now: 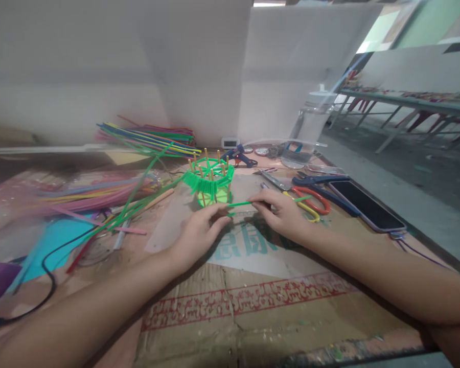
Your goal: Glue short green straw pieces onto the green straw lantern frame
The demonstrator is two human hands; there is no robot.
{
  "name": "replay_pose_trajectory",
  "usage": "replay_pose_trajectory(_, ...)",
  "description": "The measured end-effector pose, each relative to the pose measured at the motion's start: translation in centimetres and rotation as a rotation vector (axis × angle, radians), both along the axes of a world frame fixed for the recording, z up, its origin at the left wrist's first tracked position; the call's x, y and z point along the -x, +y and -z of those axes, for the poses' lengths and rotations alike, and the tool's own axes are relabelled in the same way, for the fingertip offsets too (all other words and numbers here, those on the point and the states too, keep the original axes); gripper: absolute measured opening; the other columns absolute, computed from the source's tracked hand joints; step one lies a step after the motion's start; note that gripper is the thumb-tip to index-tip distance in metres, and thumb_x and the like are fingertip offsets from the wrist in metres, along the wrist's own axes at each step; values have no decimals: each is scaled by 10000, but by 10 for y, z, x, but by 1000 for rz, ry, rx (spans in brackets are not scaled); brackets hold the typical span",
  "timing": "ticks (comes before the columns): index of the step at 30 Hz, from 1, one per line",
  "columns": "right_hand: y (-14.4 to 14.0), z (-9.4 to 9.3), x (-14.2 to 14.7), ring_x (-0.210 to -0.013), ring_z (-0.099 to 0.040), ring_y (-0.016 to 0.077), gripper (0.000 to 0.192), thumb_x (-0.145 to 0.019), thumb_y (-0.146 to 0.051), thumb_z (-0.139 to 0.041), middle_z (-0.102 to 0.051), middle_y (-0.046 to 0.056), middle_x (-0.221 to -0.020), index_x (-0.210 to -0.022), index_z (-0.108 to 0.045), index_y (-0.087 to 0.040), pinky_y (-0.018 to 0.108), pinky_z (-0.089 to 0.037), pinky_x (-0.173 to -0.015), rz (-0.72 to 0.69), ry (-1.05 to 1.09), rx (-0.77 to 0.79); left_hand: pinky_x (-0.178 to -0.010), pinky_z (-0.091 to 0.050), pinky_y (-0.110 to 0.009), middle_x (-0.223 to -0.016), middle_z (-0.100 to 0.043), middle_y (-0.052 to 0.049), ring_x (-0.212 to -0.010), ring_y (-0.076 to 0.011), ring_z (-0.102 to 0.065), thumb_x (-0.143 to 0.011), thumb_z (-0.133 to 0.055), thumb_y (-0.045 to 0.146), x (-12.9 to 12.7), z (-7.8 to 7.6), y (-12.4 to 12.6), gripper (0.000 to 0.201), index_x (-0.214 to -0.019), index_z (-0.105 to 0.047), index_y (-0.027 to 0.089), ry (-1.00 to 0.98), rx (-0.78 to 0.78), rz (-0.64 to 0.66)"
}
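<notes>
A small green woven basket with upright wooden sticks stands on flattened cardboard. Just in front of it, my left hand and my right hand pinch the two ends of a thin green straw strip, held level between them. The strip's right end pokes out past my right fingers toward the scissors. Long green strips trail from the basket to the left.
Bundles of coloured straws lie at the back and left. Red-and-yellow scissors, blue-handled pliers, a phone, a blue glue gun and a clear jar sit to the right. A black cable loops at the left.
</notes>
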State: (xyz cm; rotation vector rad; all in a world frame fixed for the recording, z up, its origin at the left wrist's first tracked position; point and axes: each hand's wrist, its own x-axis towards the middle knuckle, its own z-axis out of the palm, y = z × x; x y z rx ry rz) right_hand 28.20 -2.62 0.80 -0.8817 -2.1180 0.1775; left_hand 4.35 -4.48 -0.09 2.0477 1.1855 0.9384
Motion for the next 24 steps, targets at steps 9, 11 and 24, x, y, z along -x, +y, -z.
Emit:
replay_pose_trajectory(9,1,1,1,-745,-608,200,201,-953,-123,-510,-683,80,-805,-1015,-700,-148,312,-452,-689,-100,-216,-115,-850,-540,-304,-981,-793,-14,-878,-187,-710,-877,-669,312,1,2,5,180,-998,-774,229,-52,49,-3)
replay_pose_trajectory(11,-2,-1,6,-782,-618,204,192,-973,-153,-517,-701,92,-859,-1048,-694,-145,321,-464,-719,-100,-253,-93,-842,-538,-289,-974,-798,-2,-883,-181,-719,-888,-656,290,0,1,4,154,-966,-779,240,-53,46,4)
replay_pose_trajectory(24,-5,2,17,-761,-643,168,159,-982,-217,-568,-716,57,-816,-897,-688,-156,281,-474,-728,-76,-82,130,-844,-503,-300,-949,-750,-16,-907,-171,-683,-867,-493,152,1,5,6,249,-966,-715,207,-76,28,76)
